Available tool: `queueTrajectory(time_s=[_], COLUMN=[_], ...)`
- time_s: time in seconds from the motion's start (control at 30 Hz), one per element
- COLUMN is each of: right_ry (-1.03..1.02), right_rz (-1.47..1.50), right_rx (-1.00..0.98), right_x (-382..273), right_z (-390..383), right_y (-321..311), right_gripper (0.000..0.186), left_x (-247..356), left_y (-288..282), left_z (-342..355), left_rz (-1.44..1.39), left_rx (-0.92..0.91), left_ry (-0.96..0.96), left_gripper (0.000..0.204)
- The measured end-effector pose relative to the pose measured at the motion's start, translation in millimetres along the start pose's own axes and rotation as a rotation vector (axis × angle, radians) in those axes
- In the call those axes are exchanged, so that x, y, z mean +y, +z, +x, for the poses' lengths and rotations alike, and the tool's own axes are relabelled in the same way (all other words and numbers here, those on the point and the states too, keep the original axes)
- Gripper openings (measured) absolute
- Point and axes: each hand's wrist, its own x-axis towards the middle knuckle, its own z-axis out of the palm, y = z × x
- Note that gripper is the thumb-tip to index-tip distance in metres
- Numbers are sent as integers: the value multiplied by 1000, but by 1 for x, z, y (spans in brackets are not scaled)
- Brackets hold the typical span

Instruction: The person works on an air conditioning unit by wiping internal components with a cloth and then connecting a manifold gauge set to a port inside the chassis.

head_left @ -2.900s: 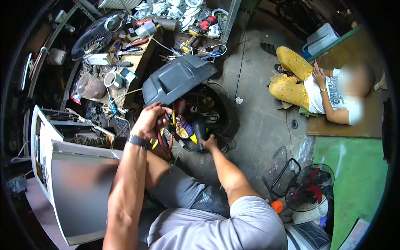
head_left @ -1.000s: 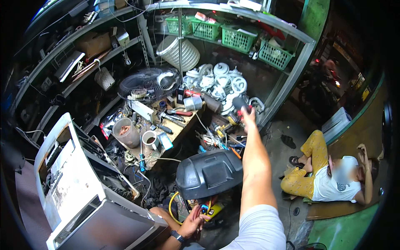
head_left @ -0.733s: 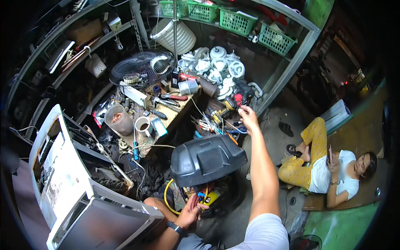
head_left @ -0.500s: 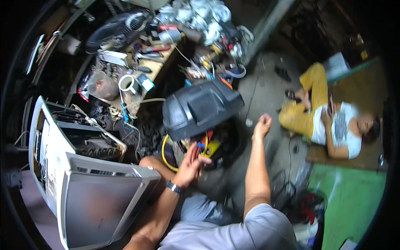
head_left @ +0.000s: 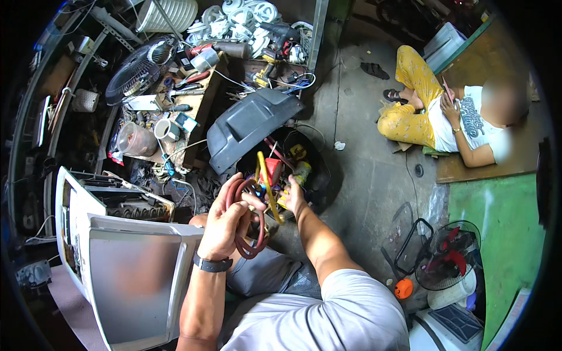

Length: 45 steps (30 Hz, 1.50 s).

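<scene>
My left hand (head_left: 223, 225), wearing a dark wristwatch, is closed around a coiled dark red hose (head_left: 256, 248). A yellow hose (head_left: 264, 178) curves up just beyond the coil. To the right, my right hand (head_left: 296, 198) is at the near edge of a black tub (head_left: 319, 190), its fingers curled by something yellow; what they grip is partly hidden. Inside the tub are a red piece (head_left: 273, 167) and a yellow-green item (head_left: 302, 172). A large black moulded lid (head_left: 249, 126) leans tilted over the tub's far left side.
A cluttered workbench (head_left: 206, 88) with tools, a white mug (head_left: 167, 130) and a clear container (head_left: 136, 140) stands at far left. A white appliance (head_left: 134, 281) is beside my left arm. On the right, a person in yellow trousers (head_left: 424, 96) reclines; a fan (head_left: 451, 257) stands nearer.
My right hand has come leftward from out over the floor to the tub. My left hand, earlier at the tub's near edge, now holds the red hose coil up. The view has shifted.
</scene>
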Motion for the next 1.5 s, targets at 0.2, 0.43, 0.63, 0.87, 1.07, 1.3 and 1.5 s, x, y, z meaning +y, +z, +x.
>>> queueTrajectory(time_s=[0.2, 0.43, 0.63, 0.87, 1.07, 1.3, 1.5], right_ry=[-20, -456, -677, -962, -860, -676, -832], right_rz=[-204, -868, -1281, -1534, -1969, -1819, -1984], right_rx=[-339, -249, -168, -266, -134, -147, 26], right_x=[-78, -99, -105, -105, -114, -112, -96], right_z=[-56, -136, -169, -184, -180, -162, -130], right_y=[57, 120, 148, 146, 150, 143, 126], right_gripper=[72, 88, 104, 84, 51, 52, 38], left_x=[5, 16, 9, 6, -26, -60, -80], left_y=[-5, -16, -24, -9, 6, -8, -2], left_z=[4, 20, 24, 21, 10, 5, -13], left_rz=[11, -95, -99, -227, -225, -373, -415], left_rx=[16, 79, 77, 198, 127, 2, 80], left_ry=[-53, -112, -152, -277, -449, -517, -540], left_gripper=[62, 55, 52, 49, 42, 24, 28])
